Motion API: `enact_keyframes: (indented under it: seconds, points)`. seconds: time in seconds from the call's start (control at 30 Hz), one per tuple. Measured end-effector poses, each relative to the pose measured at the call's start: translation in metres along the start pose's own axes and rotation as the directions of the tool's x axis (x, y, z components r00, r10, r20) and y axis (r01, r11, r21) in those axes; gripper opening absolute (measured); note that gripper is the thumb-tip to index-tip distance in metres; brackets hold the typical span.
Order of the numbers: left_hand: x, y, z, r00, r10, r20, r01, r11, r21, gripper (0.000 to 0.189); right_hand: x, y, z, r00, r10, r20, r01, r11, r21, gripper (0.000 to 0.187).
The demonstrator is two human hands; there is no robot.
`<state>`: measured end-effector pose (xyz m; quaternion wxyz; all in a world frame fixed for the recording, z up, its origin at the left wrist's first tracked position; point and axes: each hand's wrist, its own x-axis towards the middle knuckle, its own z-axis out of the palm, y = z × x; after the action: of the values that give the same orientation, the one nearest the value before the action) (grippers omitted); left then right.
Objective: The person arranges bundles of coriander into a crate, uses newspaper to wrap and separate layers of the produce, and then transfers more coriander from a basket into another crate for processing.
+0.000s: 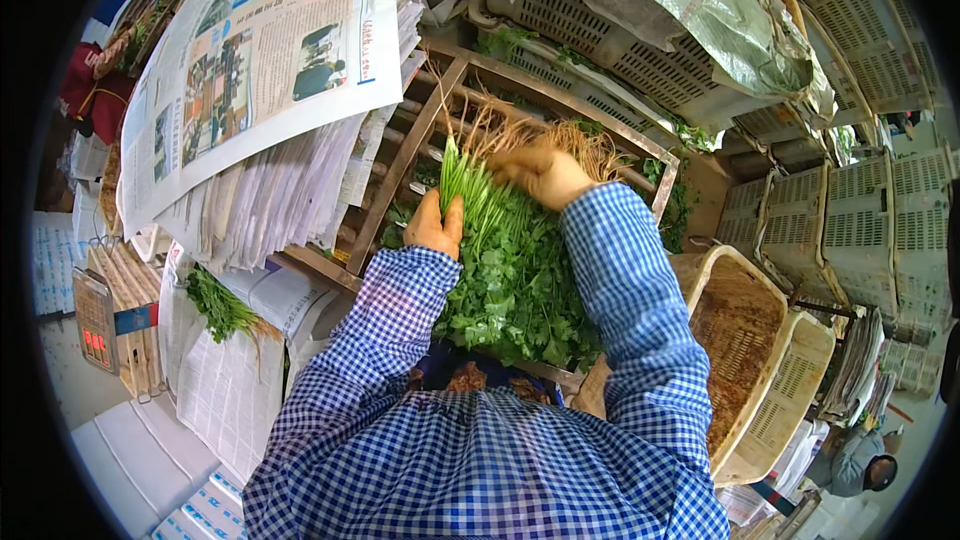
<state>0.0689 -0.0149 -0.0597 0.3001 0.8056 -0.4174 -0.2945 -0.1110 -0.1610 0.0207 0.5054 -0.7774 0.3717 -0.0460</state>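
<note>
A heap of leafy green herb with brown roots, likely coriander [510, 292], lies before me on a rusty metal frame [409, 165]. Its leaves point towards me and its roots away. My left hand [435, 229] holds a small bunch of pale green stems [459, 172] at the heap's left side, thumb laid along them. Over the stems near the roots [577, 142] is my right hand [544, 172]; it is blurred, with curled fingers, and whether they grip any stems cannot be made out.
A tall stack of newspapers [300, 67] rises at the left. Below it a small herb bunch [221, 304] lies on paper near a scale [97, 322] with a lit display. Plastic crates [742, 330] stand at the right and back. A person [855, 461] is at lower right.
</note>
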Motion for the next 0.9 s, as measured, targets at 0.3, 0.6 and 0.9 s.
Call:
enact_keyframes:
  seconds: [0.3, 0.6, 0.9]
  points:
    - [-0.002, 0.002, 0.001, 0.997, 0.043, -0.065, -0.036, 0.994, 0.107, 0.058, -0.029, -0.014, -0.018, 0.967, 0.158, -0.200, -0.186, 0.973, -0.133, 0.049]
    - [-0.005, 0.025, -0.022, 0.953, 0.276, -0.127, -0.275, 0.961, 0.025, 0.067, -0.108, 0.016, -0.031, 0.598, 0.528, -0.604, -0.461, 0.842, 0.280, 0.049]
    - [-0.023, 0.078, -0.014, 0.524, 0.731, 0.437, -0.844, 0.379, 0.379, 0.074, -0.086, 0.017, 0.028, 0.831, 0.166, -0.531, -0.378, 0.869, -0.320, 0.052]
